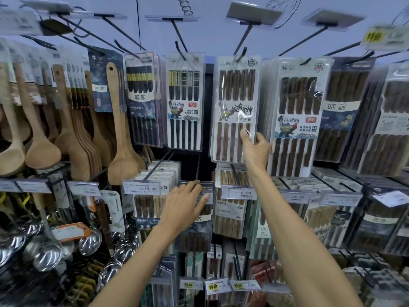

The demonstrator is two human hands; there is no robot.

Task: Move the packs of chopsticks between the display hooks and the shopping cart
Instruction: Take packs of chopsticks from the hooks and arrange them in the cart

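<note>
1. Gripping step: right hand (256,149) is up at centre frame on the brown chopstick pack (232,103). Thumb sits on the front face and fingers wrap the lower right edge, so it is holding the pack.
2. That pack hangs on its display hook (242,53) at upper centre, front of its stack. It sits between the black chopstick pack (184,100) to its left and the panda-label pack (296,111) to its right.
3. Left hand (183,209) is lower centre with fingers straight and spread, tips touching a dark pack (199,231) on the row below. It is not gripping anything; looks like bracing or steadying.
4. My read of the step: taking a pack off the hook, lift-off not yet done. The shopping cart is out of frame, so I can't tell what's in it.
5. Next move needs the pack slid forward along the hook and lifted over the upturned tip, keeping the hang hole aligned with the rod.
6. The grip is low on the pack, so the top can swing or bind; a hold nearer the hang hole would give better control.
7. Packs behind it may get dragged along. Price tag 6.90 (240,193) sits just under the wrist and could snag on the way down.
</note>
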